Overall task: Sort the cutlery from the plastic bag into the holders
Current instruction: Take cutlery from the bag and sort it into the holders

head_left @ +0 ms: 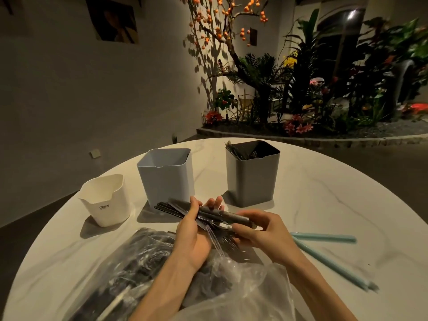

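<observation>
My left hand grips a fanned bundle of dark cutlery just above the table, its handles pointing left. My right hand pinches a grey-handled piece at the bundle's right end. A clear plastic bag with more dark cutlery lies in front of me, under both forearms. Three holders stand beyond: a white cup on the left, a pale blue-grey box in the middle, and a dark grey box on the right holding several dark utensils.
Two light blue sticks lie on the white marbled round table to the right of my hands. Past the table's far edge are a wall and a bed of plants.
</observation>
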`<state>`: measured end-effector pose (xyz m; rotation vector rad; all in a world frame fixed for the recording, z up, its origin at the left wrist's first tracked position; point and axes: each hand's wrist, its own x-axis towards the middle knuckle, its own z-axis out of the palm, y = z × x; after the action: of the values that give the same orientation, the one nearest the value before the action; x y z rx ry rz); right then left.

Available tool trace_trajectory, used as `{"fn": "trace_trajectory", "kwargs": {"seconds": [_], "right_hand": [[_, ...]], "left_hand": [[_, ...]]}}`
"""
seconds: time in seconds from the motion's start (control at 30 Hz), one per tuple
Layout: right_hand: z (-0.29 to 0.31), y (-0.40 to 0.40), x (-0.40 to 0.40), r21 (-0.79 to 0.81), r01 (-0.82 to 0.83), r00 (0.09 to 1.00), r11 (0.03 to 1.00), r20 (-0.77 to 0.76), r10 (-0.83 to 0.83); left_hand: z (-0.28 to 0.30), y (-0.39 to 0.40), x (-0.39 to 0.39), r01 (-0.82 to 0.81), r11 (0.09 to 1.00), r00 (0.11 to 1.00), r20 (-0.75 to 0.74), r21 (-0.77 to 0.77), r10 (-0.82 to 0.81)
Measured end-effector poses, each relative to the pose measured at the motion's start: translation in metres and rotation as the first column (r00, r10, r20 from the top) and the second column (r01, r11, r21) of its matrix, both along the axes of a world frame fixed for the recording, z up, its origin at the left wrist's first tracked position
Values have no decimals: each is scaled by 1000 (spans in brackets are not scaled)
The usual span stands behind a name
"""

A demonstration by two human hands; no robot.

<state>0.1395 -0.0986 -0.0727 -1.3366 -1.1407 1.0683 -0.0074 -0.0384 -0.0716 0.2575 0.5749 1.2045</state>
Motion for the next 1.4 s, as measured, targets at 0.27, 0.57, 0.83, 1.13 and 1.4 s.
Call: {"fn": "trace_trajectory", "kwargs": {"seconds": [0.27,0.57,0.83,1.13,1.4], "right_hand": [[7,-2,16,-108,101,991,989,-72,-109],[22,-10,25,-267,-19,998,964,-62,3],[9,-15,-12,-266,-170,844,949,458,279],[11,-16,-13,-283,-221,835,933,439,331],[7,-19,-6,-231,-321,718,918,573,395]], "left_hand": [[-6,8,-7,-92,995,996,-13,-25,92],[-7,10,-8,-88,995,996,19,-51,89],[-7,10,-7,-96,995,995,-38,-19,95],[-7,9,-6,-86,996,994,-71,21,87],[-7,8,-4,-100,993,990,-97,58,106]]}}
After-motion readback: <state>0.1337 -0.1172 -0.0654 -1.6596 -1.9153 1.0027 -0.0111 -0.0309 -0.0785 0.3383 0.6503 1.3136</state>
